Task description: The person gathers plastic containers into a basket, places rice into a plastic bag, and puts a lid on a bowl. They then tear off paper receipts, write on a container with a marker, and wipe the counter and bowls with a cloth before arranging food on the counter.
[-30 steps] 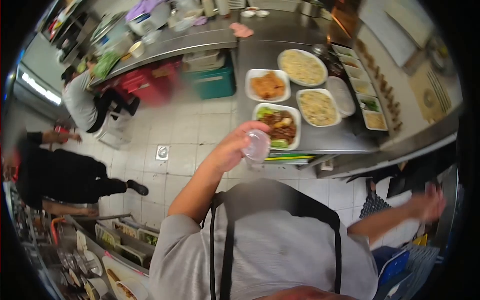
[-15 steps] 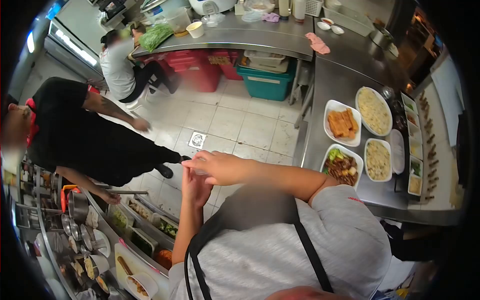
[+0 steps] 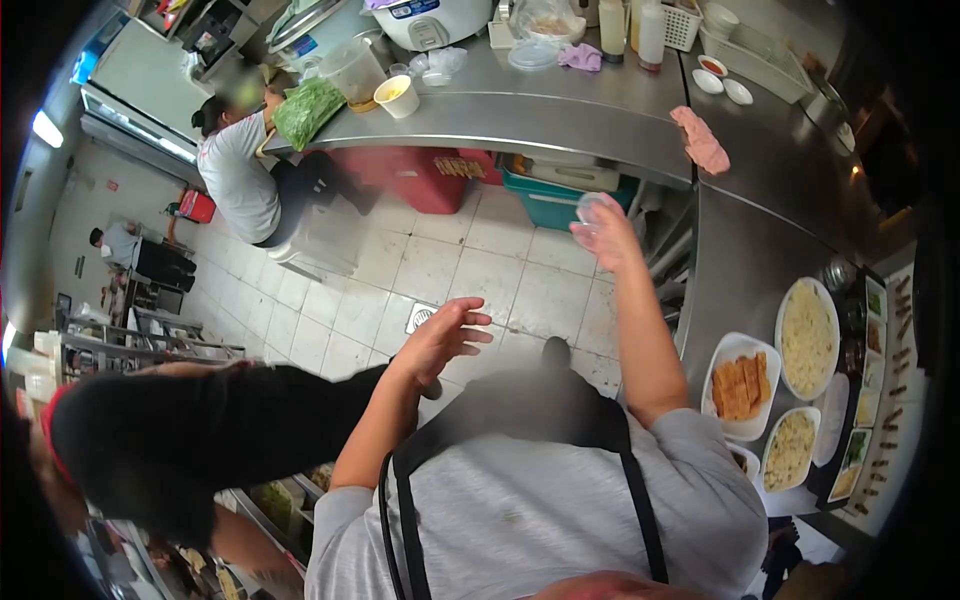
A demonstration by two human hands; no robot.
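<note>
My right hand (image 3: 614, 242) reaches forward over the floor, near the steel counter's edge. Its fingers are closed round a small clear plastic cup (image 3: 588, 212); whether it has a lid cannot be made out. My left hand (image 3: 440, 342) is in the air above the tiled floor, fingers spread, holding nothing. Closest ahead of the right hand is a teal bin (image 3: 545, 208) under the counter. On the counter above lies a pink cloth (image 3: 702, 140).
A steel counter (image 3: 560, 110) carries a white paper cup (image 3: 397, 97), a bag of greens (image 3: 308, 112) and squeeze bottles (image 3: 651, 38). Fried rolls (image 3: 740, 388) and rice dishes (image 3: 808, 340) stand right. One co-worker (image 3: 150, 440) is close on my left; another (image 3: 240, 180) sits ahead.
My hands, together before, are now apart; the right has swung forward and right with the clear cup. My view has shifted towards the counter. The black-clad co-worker has moved closer and lower in view.
</note>
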